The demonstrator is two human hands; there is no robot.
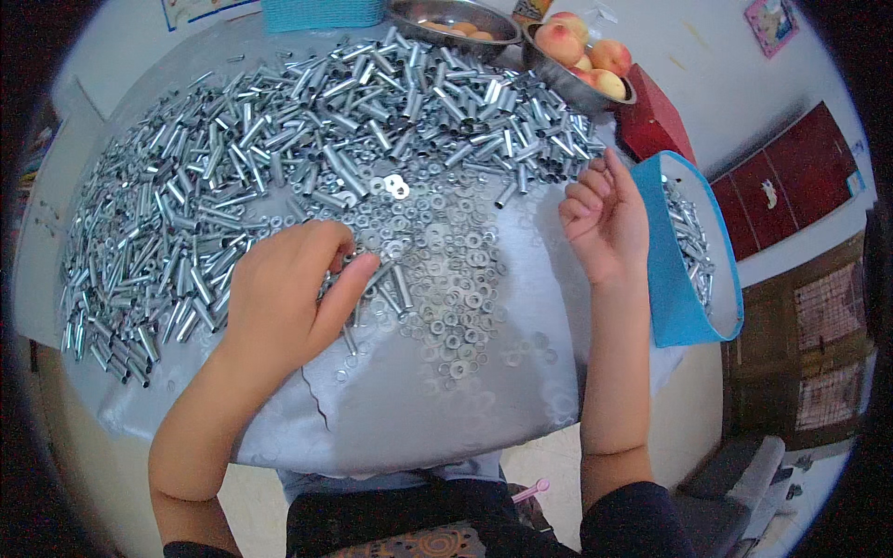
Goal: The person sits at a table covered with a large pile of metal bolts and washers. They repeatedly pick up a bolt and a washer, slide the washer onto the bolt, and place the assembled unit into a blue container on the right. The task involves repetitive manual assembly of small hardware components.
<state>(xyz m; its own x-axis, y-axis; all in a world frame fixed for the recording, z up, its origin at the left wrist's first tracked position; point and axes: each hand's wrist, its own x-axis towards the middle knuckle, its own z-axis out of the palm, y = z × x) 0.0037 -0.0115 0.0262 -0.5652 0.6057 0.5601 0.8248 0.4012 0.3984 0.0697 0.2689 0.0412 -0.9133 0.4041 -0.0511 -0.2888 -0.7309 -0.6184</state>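
A big heap of short silver metal tubes [279, 121] covers the far and left part of a table under a grey cloth [419, 409]. Several flat metal washers [446, 270] lie scattered in the middle. My left hand [284, 293] rests on the tubes beside the washers, its thumb and fingers pinched on a few tubes [377, 279]. Near the table's right edge my right hand [603, 219] hovers with its fingers loosely curled; whether it holds a small part is hidden. It is next to a blue basket [670, 307] that holds more tubes.
Two metal bowls stand at the back: one with peaches [581, 56], one with round orange fruit [456, 23]. A turquoise container [321, 11] sits at the far edge. A red box [656, 121] lies right of the bowls. A dark red cabinet [791, 177] stands at right.
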